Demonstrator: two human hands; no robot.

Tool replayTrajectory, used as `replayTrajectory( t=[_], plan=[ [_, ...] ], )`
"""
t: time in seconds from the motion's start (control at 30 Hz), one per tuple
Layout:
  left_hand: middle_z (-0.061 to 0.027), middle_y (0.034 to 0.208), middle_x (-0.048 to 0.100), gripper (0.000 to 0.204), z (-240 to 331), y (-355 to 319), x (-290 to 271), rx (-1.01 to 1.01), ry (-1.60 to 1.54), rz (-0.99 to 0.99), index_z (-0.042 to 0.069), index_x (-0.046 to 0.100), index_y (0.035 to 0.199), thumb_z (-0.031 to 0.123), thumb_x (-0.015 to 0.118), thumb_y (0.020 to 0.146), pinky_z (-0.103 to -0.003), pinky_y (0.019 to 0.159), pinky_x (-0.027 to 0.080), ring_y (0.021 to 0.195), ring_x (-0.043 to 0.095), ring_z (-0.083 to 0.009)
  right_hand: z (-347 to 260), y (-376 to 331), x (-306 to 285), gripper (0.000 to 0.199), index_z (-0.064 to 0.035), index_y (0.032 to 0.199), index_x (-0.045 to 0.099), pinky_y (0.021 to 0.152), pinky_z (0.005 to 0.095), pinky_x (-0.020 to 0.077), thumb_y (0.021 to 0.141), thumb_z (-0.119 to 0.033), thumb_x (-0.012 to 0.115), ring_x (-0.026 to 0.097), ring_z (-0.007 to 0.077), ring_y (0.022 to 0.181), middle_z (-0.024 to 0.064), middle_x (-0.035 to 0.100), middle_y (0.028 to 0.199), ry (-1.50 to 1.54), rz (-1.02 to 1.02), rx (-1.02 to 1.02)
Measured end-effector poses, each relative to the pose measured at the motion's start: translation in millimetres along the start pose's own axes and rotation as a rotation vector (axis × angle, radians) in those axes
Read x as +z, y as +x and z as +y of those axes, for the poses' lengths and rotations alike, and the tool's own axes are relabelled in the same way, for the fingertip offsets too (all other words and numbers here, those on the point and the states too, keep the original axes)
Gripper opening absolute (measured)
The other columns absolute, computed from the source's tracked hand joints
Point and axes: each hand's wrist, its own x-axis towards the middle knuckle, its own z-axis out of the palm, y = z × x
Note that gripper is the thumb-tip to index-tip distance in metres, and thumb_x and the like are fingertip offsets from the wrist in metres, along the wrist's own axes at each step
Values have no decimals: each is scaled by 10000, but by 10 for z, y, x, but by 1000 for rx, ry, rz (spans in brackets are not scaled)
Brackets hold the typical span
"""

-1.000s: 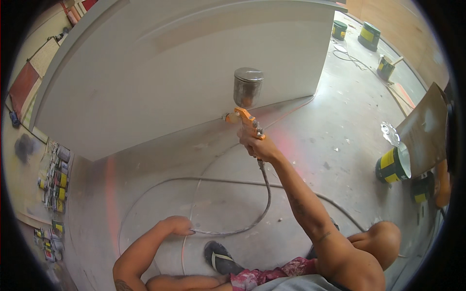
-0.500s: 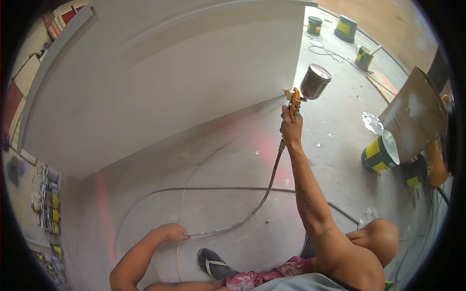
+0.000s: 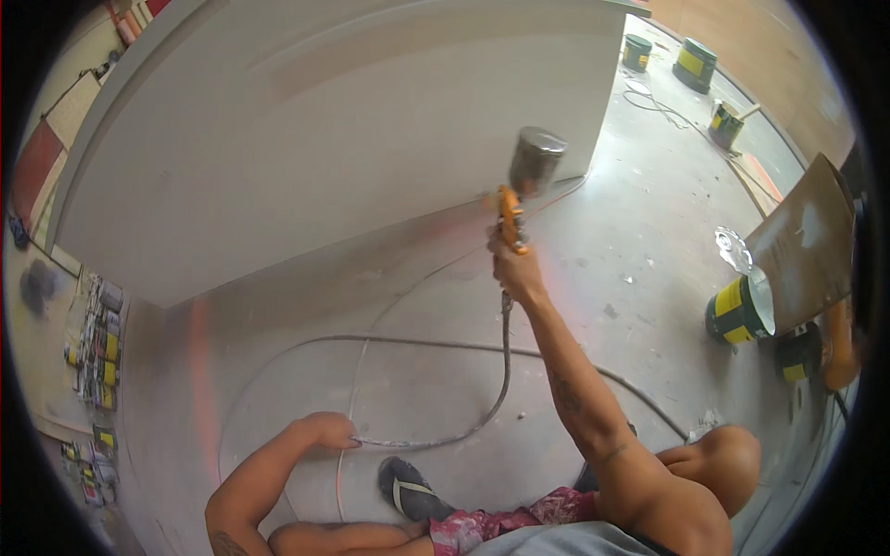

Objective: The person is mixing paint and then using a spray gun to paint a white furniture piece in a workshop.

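Note:
My right hand (image 3: pixel 517 269) grips an orange spray gun (image 3: pixel 510 221) by its handle, arm stretched forward. A metal paint cup (image 3: pixel 537 161) sits on top of the gun, slightly tilted. The gun is held before the lower part of a large pale grey panel (image 3: pixel 362 139), near its right end. From the gun's handle a dark air hose (image 3: pixel 504 371) hangs and curves back to my left hand (image 3: pixel 328 431), which is closed around it low over the floor. The fingers of the left hand are partly hidden.
At the right an open green-and-yellow paint bucket (image 3: pixel 732 310) stands by a cardboard sheet (image 3: pixel 805 243), with a crumpled silver lid (image 3: pixel 732 248) beside it. More buckets (image 3: pixel 693 65) stand far right. Paint cans (image 3: pixel 104 357) line the left. Hose loops (image 3: pixel 417 343) cross the floor.
My right hand has swept the spray gun leftward along the panel, away from its right edge. My left hand stays on the hose. The view has shifted slightly.

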Motion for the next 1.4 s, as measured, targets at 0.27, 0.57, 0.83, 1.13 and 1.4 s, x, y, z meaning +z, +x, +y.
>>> replayTrajectory(
  t=[0.27, 0.57, 0.83, 1.13, 1.4],
  plan=[
    [-253, 929, 700, 461, -59, 129, 231, 114, -1, 13, 27, 737, 978, 454, 572, 926, -512, 804, 524, 883, 673, -429, 21, -158, 364, 271, -54, 992, 599, 442, 269, 309, 950, -308, 684, 391, 73, 479, -44, 480, 631, 95, -555, 161],
    [-260, 937, 703, 502, 23, 209, 129, 43, -24, 16, 23, 738, 982, 493, 567, 937, -510, 808, 531, 885, 675, -443, 66, 137, -366, 303, -36, 896, 607, 434, 281, 317, 960, -326, 670, 403, 75, 451, -8, 513, 652, 38, 42, -35],
    [-283, 908, 695, 547, 178, 223, 30, 97, -52, 104, 5, 735, 954, 519, 545, 959, -503, 827, 526, 871, 674, -455, 51, 386, -984, 275, 21, 895, 577, 597, 397, 435, 1011, -228, 596, 517, 200, 589, 117, 552, 640, -270, 754, -428],
    [-244, 954, 707, 472, 2, 25, 83, -9, -34, 65, 55, 743, 1003, 489, 569, 941, -503, 830, 526, 905, 674, -432, 323, 134, -179, 263, 4, 1002, 653, 559, 326, 411, 973, -257, 660, 512, 128, 612, 42, 577, 720, -84, 206, -71],
    [-222, 925, 711, 444, -152, -27, 340, 26, -45, 32, 72, 751, 994, 474, 576, 925, -509, 790, 527, 877, 676, -419, 143, -232, 444, 276, -95, 867, 555, 417, 266, 269, 943, -318, 698, 362, 57, 485, -49, 445, 634, 88, -443, 183]
  ],
)
